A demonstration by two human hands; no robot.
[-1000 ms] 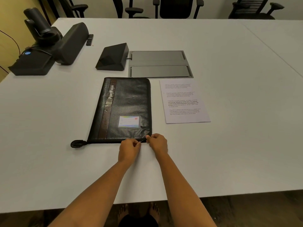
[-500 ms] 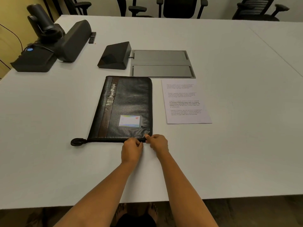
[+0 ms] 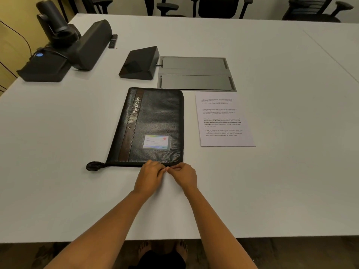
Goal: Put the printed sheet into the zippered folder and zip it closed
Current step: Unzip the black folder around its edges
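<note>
A black zippered folder (image 3: 153, 125) marked "PortFolio" lies flat and closed on the white table (image 3: 58, 191), with a small card window on its cover and a black strap end (image 3: 94, 166) at its near left corner. The printed sheet (image 3: 223, 119) lies flat on the table just right of the folder. My left hand (image 3: 149, 178) and my right hand (image 3: 184, 176) meet at the folder's near edge by its right corner. Both pinch at the zipper there; the pull itself is hidden by my fingers.
A black wedge-shaped device (image 3: 140, 64) and a grey cable hatch (image 3: 196, 73) sit behind the folder. A conference camera and speaker unit (image 3: 64, 49) stand at the far left. Office chairs (image 3: 217, 6) line the table's far side.
My two hands have drawn closer together at the folder's near edge. The folder and the sheet have not moved.
</note>
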